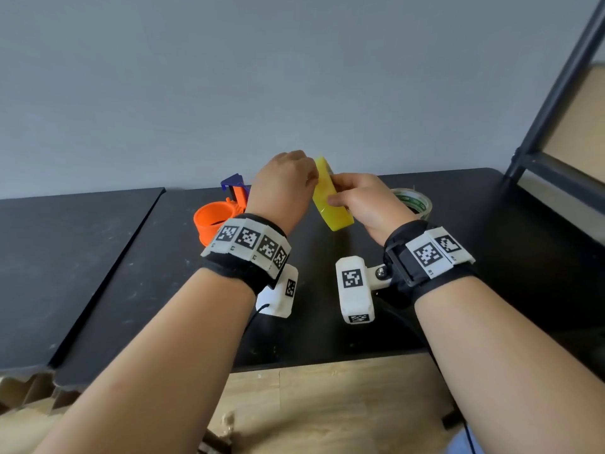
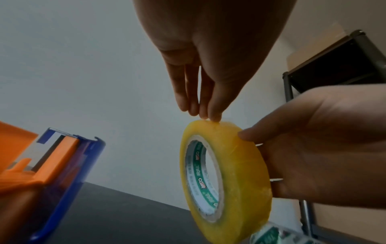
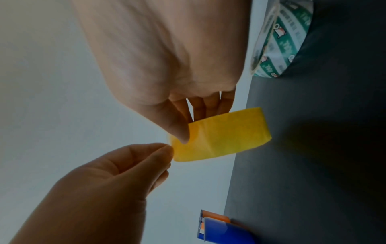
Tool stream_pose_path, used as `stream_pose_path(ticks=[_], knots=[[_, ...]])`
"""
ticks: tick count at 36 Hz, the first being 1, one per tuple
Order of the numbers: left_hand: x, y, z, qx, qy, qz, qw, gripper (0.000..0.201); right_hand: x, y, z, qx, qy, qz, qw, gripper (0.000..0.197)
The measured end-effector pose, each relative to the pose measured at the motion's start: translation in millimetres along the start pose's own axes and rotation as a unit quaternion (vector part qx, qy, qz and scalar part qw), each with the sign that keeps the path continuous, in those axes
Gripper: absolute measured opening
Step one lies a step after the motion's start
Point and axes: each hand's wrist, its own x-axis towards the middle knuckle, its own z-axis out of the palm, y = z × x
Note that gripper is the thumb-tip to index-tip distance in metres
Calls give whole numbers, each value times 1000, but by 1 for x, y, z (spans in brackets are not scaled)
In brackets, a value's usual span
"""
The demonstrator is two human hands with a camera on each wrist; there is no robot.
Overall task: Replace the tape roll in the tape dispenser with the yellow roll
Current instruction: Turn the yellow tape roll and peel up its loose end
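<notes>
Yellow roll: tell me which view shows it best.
Left wrist: the yellow roll fills the frame, printed core visible. Head view shows it small, edge-on between both hands; right wrist shows only its outer band.

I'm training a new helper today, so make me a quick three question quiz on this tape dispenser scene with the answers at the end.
1. True or false: the yellow roll already sits on the orange dispenser.
2. Which hand grips the yellow roll around its band? A) left hand B) right hand C) neither
3. Fill in: the green printed roll lies on the black ____.

Key
1. False. It is held in the air; the dispenser's orange hub is empty.
2. B. The right hand's thumb and fingers clasp the band, while the left hand's fingertips touch the roll's top edge.
3. table.
</notes>
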Motion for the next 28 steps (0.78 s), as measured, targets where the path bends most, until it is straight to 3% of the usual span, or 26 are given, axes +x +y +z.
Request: stream_pose_path(ticks=[14, 28], knots=[[-4, -5, -3, 6, -80, -46, 996, 21, -10, 4, 14, -41, 18, -31, 999, 48], [-1, 0, -13, -17, -96, -88, 991, 22, -14, 6, 13, -118, 54, -72, 989, 41]])
